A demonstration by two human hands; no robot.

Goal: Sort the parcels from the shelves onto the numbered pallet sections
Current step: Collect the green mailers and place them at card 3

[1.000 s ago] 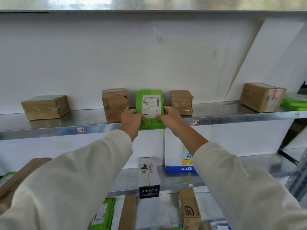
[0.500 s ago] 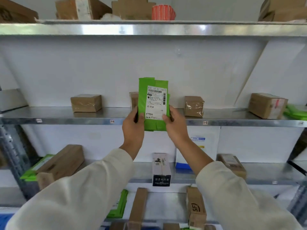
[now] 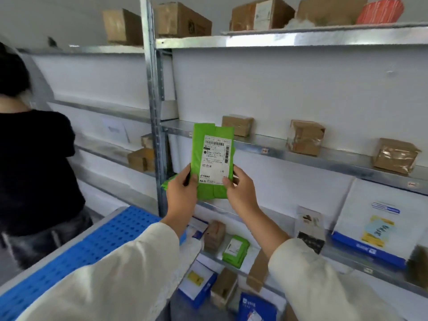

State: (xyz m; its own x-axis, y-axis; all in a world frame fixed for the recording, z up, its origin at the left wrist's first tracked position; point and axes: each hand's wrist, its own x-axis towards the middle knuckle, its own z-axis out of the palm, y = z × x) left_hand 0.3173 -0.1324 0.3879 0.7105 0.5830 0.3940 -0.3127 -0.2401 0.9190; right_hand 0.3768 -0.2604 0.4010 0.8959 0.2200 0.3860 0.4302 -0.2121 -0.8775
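At far left a person in black (image 3: 34, 170) stands turned away at the next bay. Below them lies the blue pallet (image 3: 92, 246), close by the left sleeve; no section number shows on the part in view. Right of it a steel post (image 3: 154, 112) divides the bays.

The left hand (image 3: 181, 193) grips the parcel (image 3: 214, 158) at its lower left edge, its fingers (image 3: 188, 176) curled round it with the thumb on the front. The parcel, a green mailer, stands upright in the air in front of the middle shelf (image 3: 301, 154) and touches nothing but the two hands. Its white label faces the wearer, most likely so the code can be read and a section chosen. The right hand (image 3: 242, 193) pinches the lower right corner, thumb on the label's bottom edge. Two hands keep the soft bag flat enough to read.

Further right three brown boxes (image 3: 305, 137) sit well apart on the shelf, untouched.

A second ago the parcel stood at the shelf edge between two boxes; now it is clear of the shelf. Half a second ago the view faced the shelf squarely; it has since swung left, bringing in post, pallet and person. The two-handed grip is unchanged. I judge the wearer is turning toward the pallet
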